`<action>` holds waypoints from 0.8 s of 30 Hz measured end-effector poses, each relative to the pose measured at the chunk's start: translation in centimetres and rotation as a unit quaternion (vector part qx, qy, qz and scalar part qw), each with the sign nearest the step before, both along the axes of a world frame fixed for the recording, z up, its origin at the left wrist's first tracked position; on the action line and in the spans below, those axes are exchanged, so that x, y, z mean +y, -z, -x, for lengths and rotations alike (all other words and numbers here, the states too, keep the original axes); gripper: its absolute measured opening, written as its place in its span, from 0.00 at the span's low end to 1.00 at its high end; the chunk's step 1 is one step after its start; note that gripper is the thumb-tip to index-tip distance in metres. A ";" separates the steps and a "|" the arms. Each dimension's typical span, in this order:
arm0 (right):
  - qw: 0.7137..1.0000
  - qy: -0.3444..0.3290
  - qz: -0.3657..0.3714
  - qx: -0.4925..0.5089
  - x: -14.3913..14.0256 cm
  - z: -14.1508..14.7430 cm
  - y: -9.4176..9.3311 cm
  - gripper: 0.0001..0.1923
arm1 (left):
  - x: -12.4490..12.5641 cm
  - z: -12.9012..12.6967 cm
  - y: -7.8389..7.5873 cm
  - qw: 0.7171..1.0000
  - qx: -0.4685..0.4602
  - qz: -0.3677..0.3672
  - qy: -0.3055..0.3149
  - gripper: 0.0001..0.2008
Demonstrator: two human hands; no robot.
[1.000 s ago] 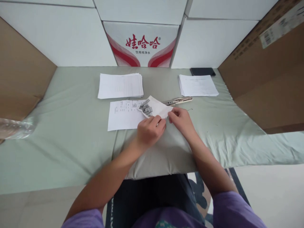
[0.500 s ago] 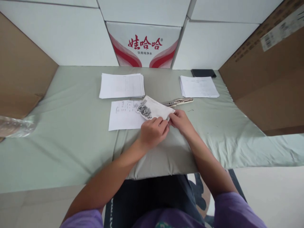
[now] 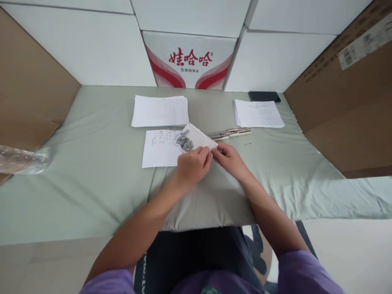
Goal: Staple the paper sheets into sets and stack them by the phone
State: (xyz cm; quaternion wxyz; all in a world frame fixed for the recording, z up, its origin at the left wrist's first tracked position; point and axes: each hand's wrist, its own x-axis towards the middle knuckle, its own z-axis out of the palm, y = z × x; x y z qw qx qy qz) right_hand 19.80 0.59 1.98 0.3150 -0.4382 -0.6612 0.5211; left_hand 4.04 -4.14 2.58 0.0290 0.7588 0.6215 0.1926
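A small plastic bag with a white panel (image 3: 199, 138) is held between my two hands, tilted over a printed sheet (image 3: 157, 153). Several small grey metal pieces (image 3: 185, 141) have gathered at its left end. My left hand (image 3: 194, 162) is closed on the bag's near edge, fingers curled. At the bag's right corner my right hand (image 3: 229, 158) pinches with thumb and fingers. What lies between the fingertips is mostly hidden. Just behind the bag lies a long metal tool with pale handles (image 3: 234, 133), its left end partly covered; it looks like a stapler or pliers.
Two paper stacks, a left one (image 3: 161, 111) and a right one (image 3: 259, 114), lie toward the back. A black phone-like object (image 3: 264, 96) is behind the right stack. White boxes (image 3: 190, 61) and brown cartons (image 3: 346, 102) wall the cloth-covered table. Clear plastic wrap (image 3: 24, 160) is at left.
Both hands and the bag's right corner have shifted slightly left, and the hands have drawn closer together. The grey pieces remain in the bag's left end. The camera view has moved a little.
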 end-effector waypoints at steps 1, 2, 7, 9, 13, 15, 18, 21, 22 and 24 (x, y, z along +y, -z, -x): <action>0.999 0.014 -0.018 -0.025 -0.1 0.1 -0.1 0.17 | 0.1 0.1 0.0 1.000 0.005 0.001 -0.005 0.14; 0.998 0.028 -0.036 -0.050 -0.1 0.2 -0.2 0.17 | 0.1 0.2 0.0 1.000 0.010 0.001 -0.011 0.14; 0.983 0.080 -0.085 -0.141 -0.6 0.8 -0.2 0.16 | 0.5 0.4 0.4 0.999 0.034 0.003 -0.023 0.13; 0.978 0.094 -0.091 -0.164 -0.6 1.1 -0.1 0.15 | 0.6 0.3 0.6 0.999 0.040 0.010 -0.021 0.12; 0.975 0.108 -0.089 -0.171 -0.4 1.2 0.4 0.12 | 0.5 0.2 0.7 0.999 0.031 0.025 -0.024 0.12; 0.982 0.100 -0.072 -0.140 -0.2 1.2 0.8 0.11 | 0.5 0.4 0.5 0.999 0.014 0.041 -0.030 0.11; 0.994 0.079 -0.030 -0.076 0.2 1.1 1.5 0.12 | 0.6 0.7 0.3 0.997 -0.003 0.070 -0.022 0.13; 0.997 0.069 -0.007 -0.044 0.2 1.2 2.4 0.14 | 0.6 0.6 0.3 0.997 0.002 0.083 0.002 0.13; 0.997 0.062 0.001 -0.041 0.1 1.2 2.7 0.15 | 0.6 0.5 0.3 0.997 0.005 0.082 0.006 0.13; 0.998 0.038 0.020 -0.035 0.0 1.2 3.0 0.17 | 0.5 0.4 0.4 0.997 0.010 0.074 0.011 0.13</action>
